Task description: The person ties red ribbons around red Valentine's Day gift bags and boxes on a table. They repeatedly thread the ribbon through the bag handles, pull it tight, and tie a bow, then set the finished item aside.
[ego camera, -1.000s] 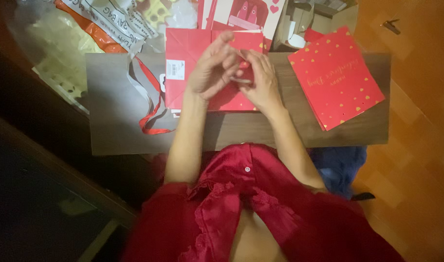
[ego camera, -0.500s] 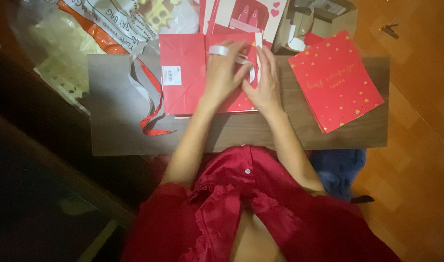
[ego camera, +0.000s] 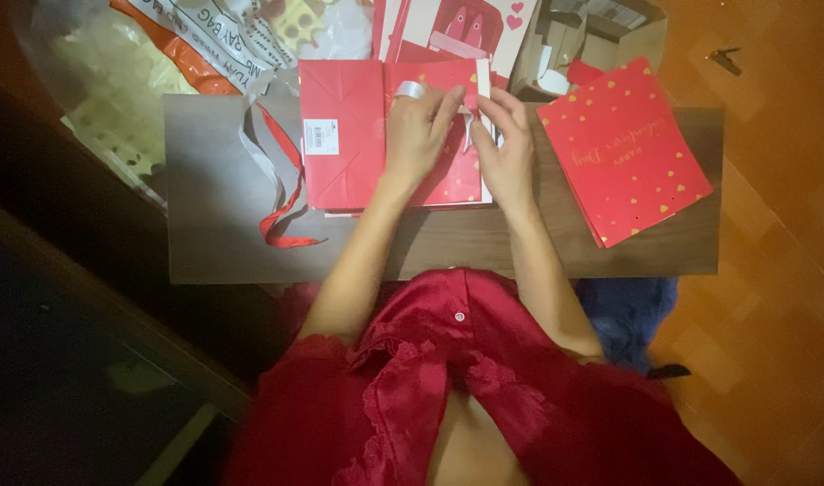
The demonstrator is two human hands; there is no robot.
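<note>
A flat red paper gift bag with a white sticker lies on the small wooden table. Both hands rest on its right half. My left hand pinches a pale silver ribbon near the bag's top edge. My right hand lies just to the right, its fingertips holding the same ribbon where it runs along the bag's white edge. The ribbon between the hands is mostly hidden by my fingers.
A second red bag with gold hearts lies at the table's right. Loose red and grey ribbon curls on the left. Plastic bags, more cards and a cardboard box crowd the far side. Orange floor at right.
Both hands have shifted up toward the bag's top edge. The fingers that were bunched together over the middle of the bag now pinch a silver ribbon near the top.
</note>
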